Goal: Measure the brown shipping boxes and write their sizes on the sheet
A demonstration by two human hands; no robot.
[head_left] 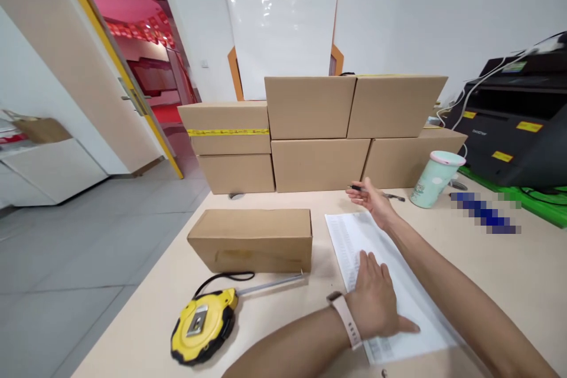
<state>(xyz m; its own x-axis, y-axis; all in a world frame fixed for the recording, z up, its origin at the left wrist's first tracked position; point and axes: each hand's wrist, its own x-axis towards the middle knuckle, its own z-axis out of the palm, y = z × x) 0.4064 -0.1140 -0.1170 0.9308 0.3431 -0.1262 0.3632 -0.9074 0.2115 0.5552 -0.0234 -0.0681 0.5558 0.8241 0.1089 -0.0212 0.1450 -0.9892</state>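
Observation:
My left hand (376, 298), with a pale-banded watch (348, 319) on its wrist, lies flat on a printed sheet of paper (403, 274), fingers spread. Beyond the sheet's far edge, my right hand (374, 204) is closed around a dark pen (394, 196), which sticks out on both sides of it. Left of the paper sits a closed cardboard box (261, 251). In front of that box lies a yellow and black tape measure (204, 325), its blade drawn out a short way to the right. A black wrist strap loops from its case.
Several cardboard boxes (321, 165) are stacked along the table's back, one with a yellow measuring strip (228, 132) on its front. A light green cup (436, 180) stands at the right, before a black printer (509, 124). The table's left edge borders a grey tiled floor (80, 248).

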